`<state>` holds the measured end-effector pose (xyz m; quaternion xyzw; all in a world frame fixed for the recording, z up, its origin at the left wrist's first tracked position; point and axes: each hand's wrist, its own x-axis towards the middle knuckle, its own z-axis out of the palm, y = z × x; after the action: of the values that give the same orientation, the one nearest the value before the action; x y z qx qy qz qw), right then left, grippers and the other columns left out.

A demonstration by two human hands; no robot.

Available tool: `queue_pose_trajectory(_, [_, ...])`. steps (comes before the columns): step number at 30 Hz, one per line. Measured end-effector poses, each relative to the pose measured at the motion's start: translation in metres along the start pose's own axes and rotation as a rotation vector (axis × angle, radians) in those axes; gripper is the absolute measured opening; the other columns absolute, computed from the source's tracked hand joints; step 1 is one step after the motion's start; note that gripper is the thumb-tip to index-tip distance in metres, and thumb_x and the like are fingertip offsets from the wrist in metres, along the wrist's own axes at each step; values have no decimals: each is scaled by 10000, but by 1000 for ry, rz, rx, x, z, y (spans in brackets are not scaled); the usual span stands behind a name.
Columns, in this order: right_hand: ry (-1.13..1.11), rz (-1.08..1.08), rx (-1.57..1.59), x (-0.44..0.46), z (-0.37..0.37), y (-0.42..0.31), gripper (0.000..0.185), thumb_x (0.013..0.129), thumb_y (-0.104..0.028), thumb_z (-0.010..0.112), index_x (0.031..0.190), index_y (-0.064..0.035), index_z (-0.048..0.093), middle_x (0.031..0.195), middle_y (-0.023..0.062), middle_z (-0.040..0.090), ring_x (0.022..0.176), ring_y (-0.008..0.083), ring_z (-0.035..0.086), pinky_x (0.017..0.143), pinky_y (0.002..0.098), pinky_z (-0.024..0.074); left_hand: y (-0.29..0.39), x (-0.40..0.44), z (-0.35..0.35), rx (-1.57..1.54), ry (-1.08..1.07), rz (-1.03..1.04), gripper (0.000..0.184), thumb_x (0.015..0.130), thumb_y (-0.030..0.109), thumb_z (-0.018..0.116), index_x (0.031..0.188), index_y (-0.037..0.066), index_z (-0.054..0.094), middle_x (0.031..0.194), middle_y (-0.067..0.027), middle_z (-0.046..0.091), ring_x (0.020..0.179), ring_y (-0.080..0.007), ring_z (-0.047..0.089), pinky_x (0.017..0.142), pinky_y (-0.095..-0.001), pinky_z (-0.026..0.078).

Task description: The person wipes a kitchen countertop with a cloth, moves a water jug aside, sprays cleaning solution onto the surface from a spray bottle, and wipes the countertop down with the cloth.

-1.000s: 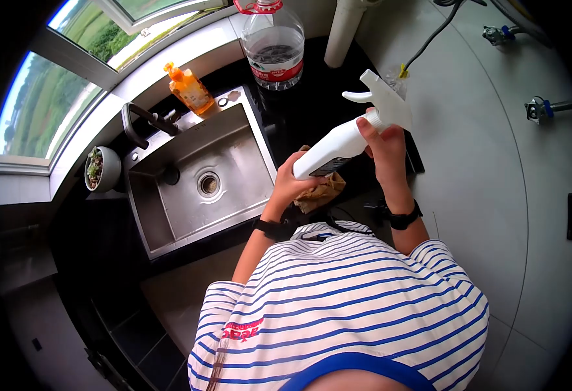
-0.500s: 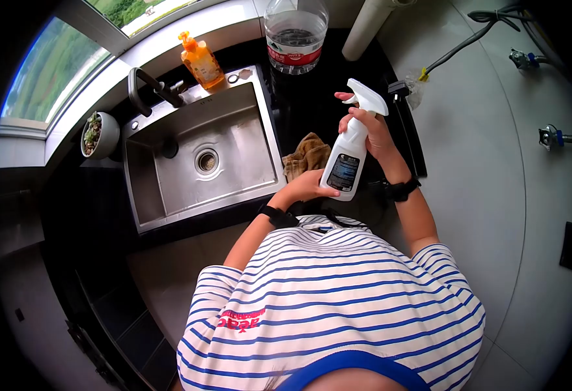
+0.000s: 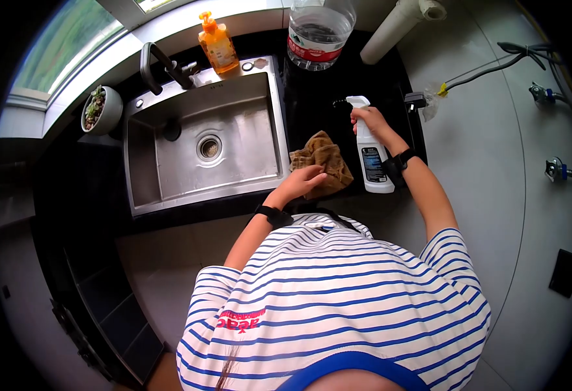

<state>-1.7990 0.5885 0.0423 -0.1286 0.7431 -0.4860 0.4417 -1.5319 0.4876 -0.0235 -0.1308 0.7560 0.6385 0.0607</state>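
My right hand [image 3: 372, 124] is wrapped round the neck and trigger of a white spray bottle [image 3: 372, 171] with a black label. Small white droplets [image 3: 342, 102] show just left of its nozzle, against the black counter. To the left, a crumpled brown cloth [image 3: 328, 155] lies between the bottle and the sink. My left hand [image 3: 304, 181] rests at the cloth's near left edge, fingers stretched over it, not gripping the bottle. A dark band is on each wrist.
The steel sink [image 3: 234, 189] is left of the cloth, with a dark faucet [image 3: 168, 68] behind it. An orange pump bottle [image 3: 219, 49], a large clear water jug [image 3: 318, 45] and a white pipe [image 3: 393, 36] stand along the back. A potted succulent [image 3: 101, 111] sits far left.
My left hand has let go of the spray bottle's base and moved onto the cloth. The bottle has shifted right and stands straighter in my right hand. Droplets have appeared by the nozzle.
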Motion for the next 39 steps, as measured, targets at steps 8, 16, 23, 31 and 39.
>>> queue_pose_trajectory(8, [-66,-84,111,-10,6,-15,223,808,-229,592,886,-21,614,821,68,637,569,146,618,529,285,499,-4,-1,-4,-184,-30,-115,381,972,277,532,1229,-4,549,1062,-108,668,959,-155,652,855,-264,485])
queue_pose_trajectory(16, [-88,-33,9,4,-3,-2,221,810,-240,598,850,-24,624,638,79,625,542,170,617,535,279,491,-13,3,-6,-232,-73,-109,373,994,228,489,1263,-29,515,1106,-115,650,994,-158,639,878,-259,486])
queue_pose_trajectory(23, [-50,-123,79,-1,-2,-5,240,811,-266,602,831,-26,613,638,92,634,552,179,626,536,290,493,-27,5,-2,-274,-46,-87,333,983,200,488,1240,-6,531,1067,-102,668,940,-160,657,856,-276,491])
queue_pose_trajectory(31, [-20,-98,40,2,-10,0,233,824,-264,589,860,-36,619,637,88,631,562,168,623,558,284,487,-12,3,2,31,-71,75,350,946,178,548,1260,25,522,1183,-138,583,1067,-221,583,928,-323,453])
queue_pose_trajectory(39, [-121,-102,-25,-5,-6,21,209,850,-253,571,890,-50,594,712,53,618,593,136,619,586,277,489,-18,5,21,653,87,313,550,717,260,748,1225,165,559,1354,-134,398,1211,-415,352,1004,-491,355])
